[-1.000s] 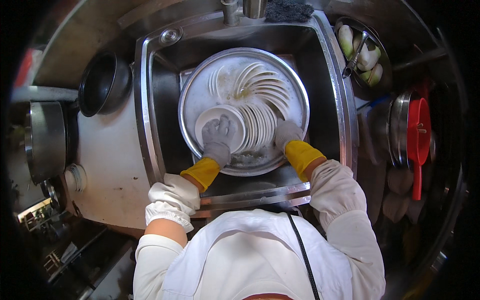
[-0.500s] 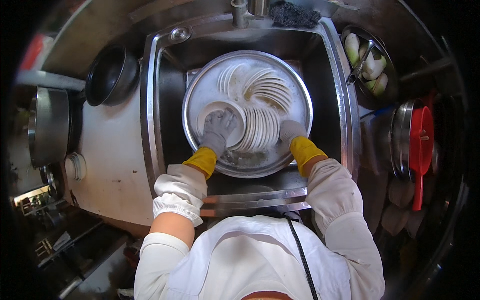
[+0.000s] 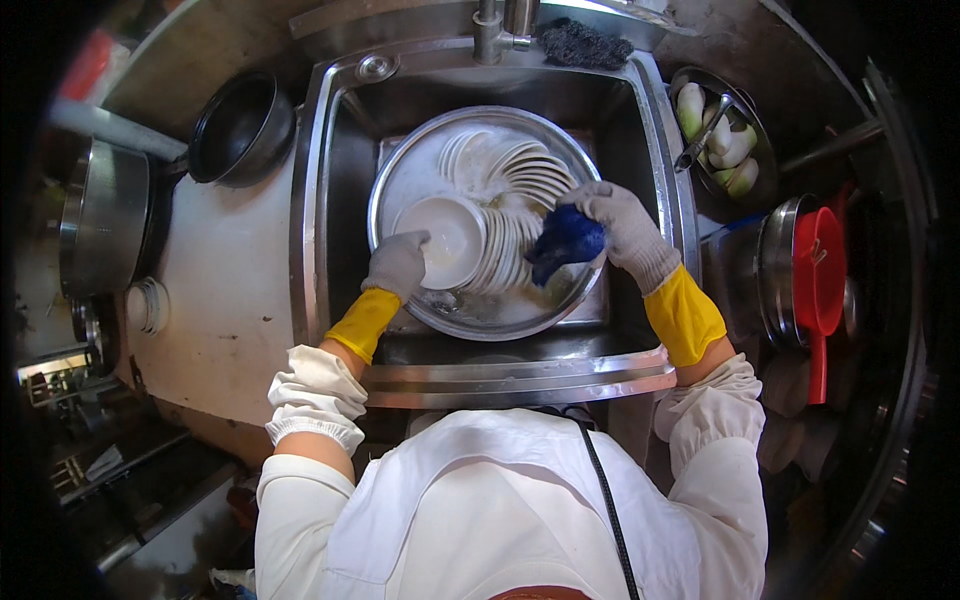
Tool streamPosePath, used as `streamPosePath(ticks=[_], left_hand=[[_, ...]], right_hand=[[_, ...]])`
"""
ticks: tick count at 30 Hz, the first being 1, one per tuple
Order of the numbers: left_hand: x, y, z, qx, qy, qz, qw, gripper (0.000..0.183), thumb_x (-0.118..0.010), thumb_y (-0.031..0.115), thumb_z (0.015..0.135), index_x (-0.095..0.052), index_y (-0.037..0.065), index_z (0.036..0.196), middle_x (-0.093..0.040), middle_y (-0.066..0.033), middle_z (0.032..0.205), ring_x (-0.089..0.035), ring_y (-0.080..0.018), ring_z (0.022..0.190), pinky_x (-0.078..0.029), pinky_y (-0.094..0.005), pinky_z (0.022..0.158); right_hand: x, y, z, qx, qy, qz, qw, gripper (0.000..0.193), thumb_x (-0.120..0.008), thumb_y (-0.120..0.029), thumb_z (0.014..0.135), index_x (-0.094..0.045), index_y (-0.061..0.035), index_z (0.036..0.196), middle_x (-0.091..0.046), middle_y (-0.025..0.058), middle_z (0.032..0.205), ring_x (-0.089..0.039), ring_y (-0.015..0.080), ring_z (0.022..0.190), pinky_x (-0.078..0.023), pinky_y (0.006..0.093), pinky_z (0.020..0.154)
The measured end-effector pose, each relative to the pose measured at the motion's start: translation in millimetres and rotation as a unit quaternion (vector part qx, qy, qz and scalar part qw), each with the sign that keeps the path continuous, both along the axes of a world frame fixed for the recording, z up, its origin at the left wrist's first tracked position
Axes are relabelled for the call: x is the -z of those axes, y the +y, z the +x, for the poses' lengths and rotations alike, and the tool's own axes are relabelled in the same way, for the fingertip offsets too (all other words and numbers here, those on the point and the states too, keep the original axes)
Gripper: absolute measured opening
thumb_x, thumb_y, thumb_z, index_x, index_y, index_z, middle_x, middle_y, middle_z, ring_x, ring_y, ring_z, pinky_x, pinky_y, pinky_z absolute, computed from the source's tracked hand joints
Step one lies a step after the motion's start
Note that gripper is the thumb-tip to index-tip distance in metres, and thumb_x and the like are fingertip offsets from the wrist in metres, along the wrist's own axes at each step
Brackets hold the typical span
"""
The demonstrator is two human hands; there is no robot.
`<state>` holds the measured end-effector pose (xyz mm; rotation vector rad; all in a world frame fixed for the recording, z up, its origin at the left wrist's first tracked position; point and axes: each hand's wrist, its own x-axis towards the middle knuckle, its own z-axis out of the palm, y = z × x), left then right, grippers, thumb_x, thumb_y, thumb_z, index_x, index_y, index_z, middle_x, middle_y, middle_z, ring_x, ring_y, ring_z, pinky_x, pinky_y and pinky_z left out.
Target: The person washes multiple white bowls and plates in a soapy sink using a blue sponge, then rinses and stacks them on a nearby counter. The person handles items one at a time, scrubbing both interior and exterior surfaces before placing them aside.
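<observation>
My left hand (image 3: 397,265), in a grey glove with a yellow cuff, grips the left rim of a white bowl (image 3: 452,240). Its thumb lies over the edge inside the bowl. A dark blue cloth (image 3: 566,243) hangs bunched from my gloved right hand (image 3: 622,226), above the right side of a round metal basin (image 3: 505,331). Soapy water fills the basin, and rows of white plates (image 3: 538,176) lean against each other in it. More white dishes (image 3: 508,250) stand on edge between the bowl and the cloth.
The basin sits inside a steel sink (image 3: 345,210) with a faucet (image 3: 489,32) and a dark scrubber (image 3: 585,45) behind. Left are a black pan (image 3: 240,132), a steel pot (image 3: 105,222) and small white bowls (image 3: 148,306). Right are a pan of pale vegetables (image 3: 736,145) and a red strainer (image 3: 819,270).
My right hand has come up out of the basin and now holds the blue cloth. My left hand has moved from inside the bowl to its left rim.
</observation>
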<state>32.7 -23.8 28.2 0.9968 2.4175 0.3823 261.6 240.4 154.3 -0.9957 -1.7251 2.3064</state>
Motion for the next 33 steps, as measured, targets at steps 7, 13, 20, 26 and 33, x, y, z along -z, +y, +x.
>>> streamPosePath(ticks=[7, 13, 20, 26, 33], left_hand=[[34, 47, -34, 0.057, 0.235, 0.098, 0.965, 0.036, -0.055, 0.016, 0.098, -0.068, 0.008, 0.131, -0.068, -0.0222, 0.130, -0.066, -0.0390, 0.121, -0.051, -0.0474, 0.105], [60, 71, -46, 0.059, 0.164, -0.019, 0.985, 0.022, -0.058, 0.017, 0.097, -0.075, 0.011, 0.108, -0.076, -0.0167, 0.109, -0.072, -0.0386, 0.103, -0.057, -0.0480, 0.091], [52, 81, -32, 0.068, 0.234, -0.055, 0.968, 0.016, -0.060, 0.013, 0.094, -0.076, 0.012, 0.098, -0.076, -0.0138, 0.102, -0.076, -0.0339, 0.091, -0.060, -0.0453, 0.080], [39, 65, -19, 0.153, 0.214, -0.144, 0.954, 0.019, -0.056, 0.013, 0.096, -0.074, 0.012, 0.101, -0.075, -0.0141, 0.098, -0.075, -0.0333, 0.094, -0.059, -0.0470, 0.082], [45, 80, 9, 0.150, 0.347, 0.056, 0.924, 0.017, -0.061, 0.010, 0.093, -0.077, 0.012, 0.098, -0.076, -0.0146, 0.090, -0.076, -0.0305, 0.085, -0.058, -0.0442, 0.076]], right_hand=[[-35, 4, -26, 0.049, 0.064, 0.083, 0.993, 0.029, -0.067, -0.022, 0.096, -0.071, -0.0016, 0.117, -0.072, 0.0094, 0.106, -0.070, 0.0169, 0.097, -0.058, 0.0297, 0.092], [-32, 7, -22, 0.026, -0.037, 0.102, 0.994, 0.027, -0.062, -0.018, 0.098, -0.071, -0.0033, 0.118, -0.072, 0.0089, 0.106, -0.070, 0.0160, 0.094, -0.060, 0.0266, 0.082], [44, 6, -2, -0.243, -0.273, 0.426, 0.828, 0.029, -0.061, -0.024, 0.098, -0.076, -0.0049, 0.114, -0.075, 0.0201, 0.105, -0.074, 0.0355, 0.096, -0.059, 0.0429, 0.088], [133, -14, -6, -0.418, -0.385, 0.462, 0.681, 0.026, -0.062, -0.019, 0.096, -0.076, -0.0025, 0.109, -0.074, 0.0189, 0.121, -0.071, 0.0372, 0.115, -0.058, 0.0456, 0.095], [158, -7, -14, -0.418, -0.394, 0.481, 0.662, 0.030, -0.065, -0.023, 0.095, -0.077, -0.0099, 0.119, -0.073, 0.0155, 0.127, -0.071, 0.0346, 0.117, -0.057, 0.0454, 0.096]])
